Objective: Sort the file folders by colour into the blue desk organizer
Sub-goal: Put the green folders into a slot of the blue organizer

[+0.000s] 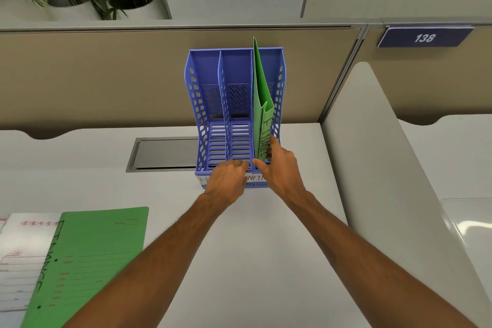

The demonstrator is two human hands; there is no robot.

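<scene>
Nearest, well left of the left hand [229, 177], a flat green card folder [90, 261] lay partly cut off. That hand gripped the front rim of the blue perforated plastic desk organizer [202, 104]. The right hand [279, 168] pinched an upright green card folder [259, 93] in the rightmost of 3 slots. Leaning, it might sag or tip out. Both hands hid most of the white front label [253, 178].

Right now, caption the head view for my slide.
Right hand holds a green file folder standing in the rightmost slot of the blue desk organizer; left hand grips its front edge.

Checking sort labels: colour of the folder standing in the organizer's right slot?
Green; the standing folder in the blue organizer shows clearly in the head view.
</scene>
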